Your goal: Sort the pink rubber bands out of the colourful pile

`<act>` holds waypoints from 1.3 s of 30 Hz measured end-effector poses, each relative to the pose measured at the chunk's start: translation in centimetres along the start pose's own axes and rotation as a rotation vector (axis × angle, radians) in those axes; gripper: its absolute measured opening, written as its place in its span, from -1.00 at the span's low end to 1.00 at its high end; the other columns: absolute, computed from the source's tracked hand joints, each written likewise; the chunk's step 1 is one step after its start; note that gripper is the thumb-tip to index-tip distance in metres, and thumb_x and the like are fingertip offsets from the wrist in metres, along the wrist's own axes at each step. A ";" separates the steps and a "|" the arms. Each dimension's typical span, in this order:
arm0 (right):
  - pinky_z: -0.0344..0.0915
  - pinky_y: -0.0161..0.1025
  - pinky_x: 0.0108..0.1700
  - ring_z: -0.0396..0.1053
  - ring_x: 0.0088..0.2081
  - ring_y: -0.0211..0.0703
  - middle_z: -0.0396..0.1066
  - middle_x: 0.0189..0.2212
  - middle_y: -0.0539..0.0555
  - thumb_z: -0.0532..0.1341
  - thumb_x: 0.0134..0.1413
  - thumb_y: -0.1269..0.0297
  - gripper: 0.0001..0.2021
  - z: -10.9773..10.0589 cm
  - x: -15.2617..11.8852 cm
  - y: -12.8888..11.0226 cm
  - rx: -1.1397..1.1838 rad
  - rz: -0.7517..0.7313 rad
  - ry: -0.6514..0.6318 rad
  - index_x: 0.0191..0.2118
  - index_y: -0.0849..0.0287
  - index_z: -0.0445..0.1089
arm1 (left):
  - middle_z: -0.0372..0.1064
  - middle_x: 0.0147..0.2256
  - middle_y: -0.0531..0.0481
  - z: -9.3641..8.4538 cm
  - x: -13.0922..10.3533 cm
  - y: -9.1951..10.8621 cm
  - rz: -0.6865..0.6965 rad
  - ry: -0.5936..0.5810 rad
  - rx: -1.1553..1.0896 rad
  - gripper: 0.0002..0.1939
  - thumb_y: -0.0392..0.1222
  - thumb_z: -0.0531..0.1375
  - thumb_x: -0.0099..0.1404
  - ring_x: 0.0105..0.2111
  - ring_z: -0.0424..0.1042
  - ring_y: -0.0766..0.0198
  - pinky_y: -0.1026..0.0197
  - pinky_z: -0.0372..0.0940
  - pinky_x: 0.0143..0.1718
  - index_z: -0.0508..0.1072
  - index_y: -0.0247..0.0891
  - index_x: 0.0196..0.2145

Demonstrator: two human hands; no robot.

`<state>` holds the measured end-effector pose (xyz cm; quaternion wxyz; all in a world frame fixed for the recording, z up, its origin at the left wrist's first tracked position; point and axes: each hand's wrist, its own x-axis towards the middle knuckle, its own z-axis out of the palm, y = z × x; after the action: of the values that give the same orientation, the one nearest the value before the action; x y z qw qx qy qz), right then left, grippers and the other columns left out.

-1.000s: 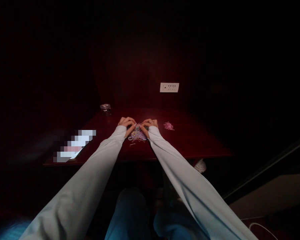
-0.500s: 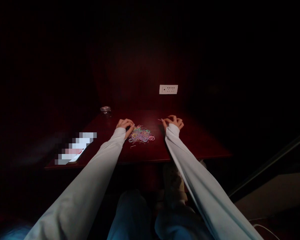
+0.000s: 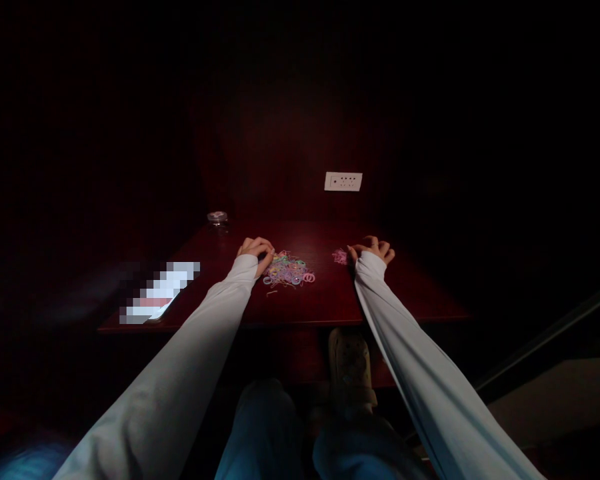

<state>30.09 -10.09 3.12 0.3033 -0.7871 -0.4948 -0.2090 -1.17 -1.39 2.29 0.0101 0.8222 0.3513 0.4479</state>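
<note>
A mixed heap of small coloured elastic bands [image 3: 286, 270] lies on the dark red table. My left hand [image 3: 257, 250] rests at the heap's left edge, thumb and forefinger closed together; whatever they pinch is too small to make out. Off to the right is a little pile of pink elastic bands [image 3: 340, 257]. Just beside that pile is my right hand [image 3: 374, 251], its fingers apart and the thumb side close to the pink bands; no band shows in it. Two pink rings [image 3: 309, 277] sit at the mixed heap's right edge.
A clear lidded jar [image 3: 217, 220] stands at the back left. A lit phone [image 3: 173, 290], partly pixelated, lies at the left. The table's front edge [image 3: 290, 324] runs above my knees. On the back wall is a white socket plate [image 3: 343, 181].
My right hand has moved right and a little down, uncovering the pink pile; the thin pink band it held no longer shows in its fingers. My left hand stays at the heap. The view shifted slightly.
</note>
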 end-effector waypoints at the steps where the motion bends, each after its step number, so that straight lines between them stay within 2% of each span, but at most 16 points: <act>1: -0.05 0.10 0.09 0.04 0.08 0.13 0.32 0.11 0.15 0.13 0.29 0.04 -0.66 0.0 0.0 0.0 0.003 0.033 0.016 -0.23 0.06 0.62 | 0.51 -0.17 0.01 -0.1 0.0 0.1 -0.004 -0.008 0.005 -0.78 -0.19 0.13 0.38 -0.16 0.29 0.12 0.04 0.22 -0.06 0.49 -0.14 -0.43; 6: -0.05 0.10 0.09 0.08 0.05 0.11 0.36 0.02 0.18 0.07 0.30 0.18 -0.67 0.2 0.4 0.0 0.086 0.184 0.131 -0.21 0.12 0.59 | 0.52 -0.17 0.02 -0.4 0.1 0.5 -0.054 -0.007 0.031 -0.77 -0.17 0.13 0.38 -0.15 0.31 0.12 0.04 0.20 -0.05 0.47 -0.14 -0.44; 10: -0.07 0.09 0.11 0.09 0.06 0.09 0.38 0.02 0.15 0.07 0.30 0.24 -0.69 0.0 0.2 -1.2 0.151 0.147 0.156 -0.18 0.10 0.58 | 0.51 -0.20 0.01 -0.8 0.4 1.0 -0.200 0.069 0.047 -0.72 -0.15 0.11 0.39 -0.14 0.32 0.10 0.01 0.18 -0.02 0.44 -0.15 -0.49; 12: -0.06 0.05 0.12 0.10 0.06 0.06 0.40 0.02 0.13 0.07 0.32 0.23 -0.70 -0.1 -0.3 -2.6 0.200 0.070 0.122 -0.17 0.06 0.58 | 0.50 -0.25 -0.01 -1.0 0.7 1.1 -0.252 0.098 0.013 -0.59 -0.12 0.01 0.44 -0.17 0.33 0.11 0.01 0.18 -0.01 0.39 -0.16 -0.55; 15: 0.01 -0.07 0.07 0.13 0.02 -0.01 0.44 -0.03 0.10 0.03 0.37 0.20 -0.67 -0.2 -1.4 -5.7 0.306 -0.191 -0.019 -0.13 0.02 0.58 | 0.49 -0.33 -0.04 -1.1 1.0 1.1 -0.275 0.106 -0.048 -0.43 -0.08 -0.18 0.50 -0.22 0.34 0.12 0.04 0.18 0.00 0.27 -0.17 -0.64; 17: 0.04 -0.11 0.05 0.15 0.00 -0.04 0.46 -0.05 0.08 0.01 0.41 0.16 -0.65 -0.2 -2.4 -8.1 0.377 -0.364 -0.135 -0.08 0.00 0.57 | 0.48 -0.38 -0.05 -1.2 1.1 1.0 -0.287 0.107 -0.055 -0.41 -0.07 -0.24 0.50 -0.23 0.34 0.13 0.05 0.19 0.00 0.22 -0.17 -0.66; 20: 0.06 -0.11 0.08 0.15 0.01 -0.05 0.47 0.01 0.06 -0.01 0.43 0.11 -0.62 0.2 -3.8 -11.3 0.468 -0.513 -0.233 -0.01 -0.01 0.55 | 0.45 -0.47 -0.06 -1.2 1.1 1.0 -0.324 0.111 -0.048 -0.42 -0.04 -0.26 0.49 -0.23 0.34 0.11 0.05 0.19 -0.01 0.23 -0.15 -0.63; 24: 0.08 -0.07 0.14 0.14 0.07 -0.05 0.46 0.12 -0.03 0.05 0.41 0.09 -0.65 1.2 -4.8 -13.2 0.518 -0.632 -0.339 -0.04 -0.06 0.59 | 0.42 -0.52 -0.05 -1.2 1.1 1.1 -0.377 0.061 -0.040 -0.42 0.00 -0.25 0.48 -0.23 0.35 0.08 0.03 0.19 -0.02 0.27 -0.13 -0.62; 26: 0.09 -0.05 0.18 0.14 0.10 -0.04 0.46 0.14 -0.06 0.09 0.39 0.08 -0.68 1.6 -4.9 -13.3 0.503 -0.632 -0.365 -0.06 -0.07 0.61 | 0.44 -0.51 -0.05 -1.1 1.1 1.1 -0.385 0.035 -0.032 -0.40 0.02 -0.24 0.48 -0.22 0.36 0.08 0.03 0.19 -0.02 0.28 -0.13 -0.63; 31: 0.11 -0.05 0.25 0.19 0.13 -0.06 0.51 0.08 -0.03 0.08 0.39 0.08 -0.67 1.9 -4.7 -12.9 0.457 -0.465 -0.430 0.01 -0.08 0.58 | 0.50 -0.43 -0.03 -0.9 1.0 1.0 -0.386 0.026 -0.035 -0.36 0.06 -0.24 0.48 -0.21 0.37 0.12 0.04 0.17 0.06 0.27 -0.15 -0.67; 35: 0.20 -0.14 0.20 0.28 0.08 -0.10 0.54 0.02 -0.03 0.00 0.42 0.05 -0.62 1.4 -4.4 -12.6 0.498 -0.450 -0.474 0.05 -0.11 0.55 | 0.50 -0.43 -0.03 -0.9 1.0 1.2 -0.390 0.015 -0.044 -0.36 0.06 -0.26 0.48 -0.22 0.38 0.13 0.05 0.16 0.07 0.28 -0.15 -0.67; 39: 0.21 -0.19 0.18 0.31 0.08 -0.13 0.54 -0.07 0.04 -0.03 0.42 0.00 -0.57 1.4 -4.0 -12.5 0.475 -0.306 -0.477 -0.01 -0.08 0.58 | 0.53 -0.37 -0.02 -1.0 0.9 1.3 -0.370 0.003 -0.040 -0.34 0.06 -0.25 0.48 -0.20 0.37 0.13 0.07 0.16 0.06 0.29 -0.15 -0.68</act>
<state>17.16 -7.64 2.96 0.3188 -0.6382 -0.6984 0.0580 -0.88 -2.12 3.95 0.1081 0.7424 0.4878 0.4463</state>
